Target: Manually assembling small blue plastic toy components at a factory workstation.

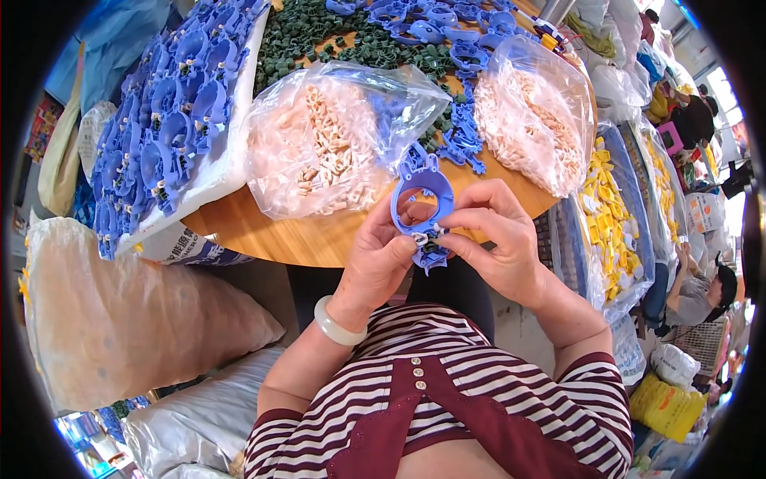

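Observation:
A blue plastic toy part [420, 164], with a round ring opening and a dark green and white piece [428, 233] fitted at its lower end, is up in front of my chest. My left hand [373, 254] is closed round its left side, thumb near the white bit. From the right, my right hand [501, 238] pinches the part's edge by the dark green piece; whether something small is between those fingertips is hidden. Beyond my hands lie two clear bags of small cream pegs, one at the left [279, 132] and one at the right [527, 112].
Piles of dark green pieces [303, 36] and blue parts [467, 56] cover the back of the round wooden table [263, 227]. A white board [231, 168] at the left carries rows of blue assemblies. Large sacks [128, 319] stand left; yellow parts [610, 215] fill a container right. Another person [694, 295] sits far right.

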Available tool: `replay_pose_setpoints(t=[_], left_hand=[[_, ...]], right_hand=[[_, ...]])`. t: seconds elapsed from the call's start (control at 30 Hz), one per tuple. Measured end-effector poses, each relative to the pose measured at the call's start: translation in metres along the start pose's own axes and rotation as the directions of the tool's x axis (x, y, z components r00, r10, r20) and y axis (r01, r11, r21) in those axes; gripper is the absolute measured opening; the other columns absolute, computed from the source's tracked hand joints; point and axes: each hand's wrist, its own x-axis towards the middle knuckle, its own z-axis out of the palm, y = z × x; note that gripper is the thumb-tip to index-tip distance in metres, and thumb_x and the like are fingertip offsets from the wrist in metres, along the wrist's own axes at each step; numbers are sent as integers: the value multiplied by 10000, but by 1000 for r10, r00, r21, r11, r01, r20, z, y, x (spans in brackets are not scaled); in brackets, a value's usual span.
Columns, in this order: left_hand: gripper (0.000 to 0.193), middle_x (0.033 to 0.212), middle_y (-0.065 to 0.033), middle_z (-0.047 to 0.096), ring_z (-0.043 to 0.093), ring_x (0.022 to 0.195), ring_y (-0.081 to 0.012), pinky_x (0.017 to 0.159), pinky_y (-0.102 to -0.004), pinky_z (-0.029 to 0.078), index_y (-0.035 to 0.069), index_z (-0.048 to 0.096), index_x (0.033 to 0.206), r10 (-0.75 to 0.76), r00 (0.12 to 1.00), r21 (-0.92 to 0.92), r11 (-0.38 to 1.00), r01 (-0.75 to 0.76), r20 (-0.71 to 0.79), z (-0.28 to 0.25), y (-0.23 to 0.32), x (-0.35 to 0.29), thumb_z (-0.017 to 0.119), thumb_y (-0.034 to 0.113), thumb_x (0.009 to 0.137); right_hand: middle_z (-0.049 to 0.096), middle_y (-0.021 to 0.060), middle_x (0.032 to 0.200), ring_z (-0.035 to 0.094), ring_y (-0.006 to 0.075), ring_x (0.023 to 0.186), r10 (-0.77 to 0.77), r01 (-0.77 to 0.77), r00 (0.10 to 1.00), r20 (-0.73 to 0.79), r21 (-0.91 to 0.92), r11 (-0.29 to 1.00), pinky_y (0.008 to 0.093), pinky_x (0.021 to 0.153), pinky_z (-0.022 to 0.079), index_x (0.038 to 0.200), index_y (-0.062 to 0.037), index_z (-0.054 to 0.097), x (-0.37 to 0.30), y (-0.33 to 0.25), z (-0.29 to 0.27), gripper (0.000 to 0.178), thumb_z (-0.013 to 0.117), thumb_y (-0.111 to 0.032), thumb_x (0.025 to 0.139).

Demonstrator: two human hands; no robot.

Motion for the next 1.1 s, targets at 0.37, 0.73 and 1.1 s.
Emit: replay_pose_setpoints(t=[0.37,0.73,1.1], left_hand=[[664,1147,-81,517,513,1069,-169,924,-309,423,21,366,1305,97,995,135,986,-95,-7,1,-5,-2,718,170,762],[683,1121,-75,526,534,1035,-173,904,-315,444,22,377,1299,55,998,85,995,-53,-15,2,-4,-2,739,180,741],[607,1137,-110,535,578,994,-228,841,-368,496,35,334,1334,29,999,41,999,-30,16,-4,-5,-2,620,257,847]], right_hand=[[543,62,854,559,193,756,-99,114,992,75,-228,967,282,632,458,848,-58,675,4,-5,-8,232,747,-10,632],[545,58,830,545,179,713,-77,82,996,49,-102,991,269,588,447,832,-49,661,1,1,-8,199,730,9,654],[547,63,856,541,118,755,202,-229,973,112,337,913,241,660,450,867,-9,641,3,-3,-8,104,652,20,768]])
